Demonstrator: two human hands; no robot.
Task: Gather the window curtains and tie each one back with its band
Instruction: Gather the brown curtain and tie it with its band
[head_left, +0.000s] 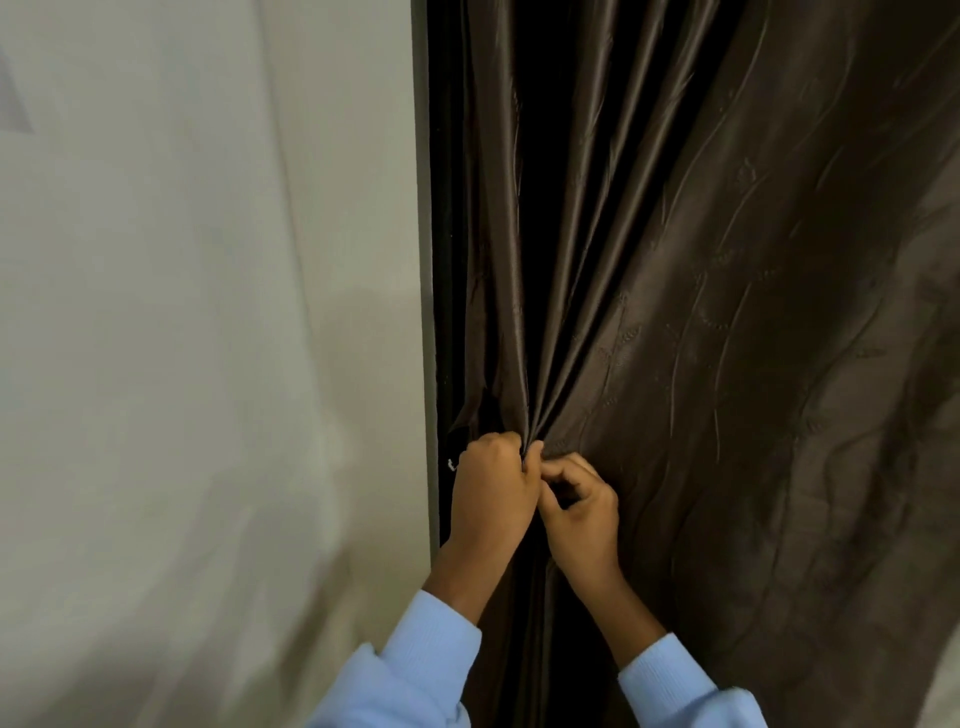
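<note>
curtain (675, 260) hangs lengthwise down, folds converging low by window frame (423, 260) | left hand (493, 488) fingers curled, gripping the bunch | right hand (579, 506) pinches alongside, touching | loose cloth lies rightward (band unseen)

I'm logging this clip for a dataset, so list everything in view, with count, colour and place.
curtain: one, glossy dark brown, centre and right, gathered into folds low at centre
wall: one, pale grey-beige, left
frame edge: one, dark grey vertical strip, between wall and curtain
small white item: one, at the curtain's left edge beside the left hand; too small to identify
sleeves: two, light blue, bottom
left hand: one, grips the gathered folds
right hand: one, beside the left hand, pinches the same folds
</note>
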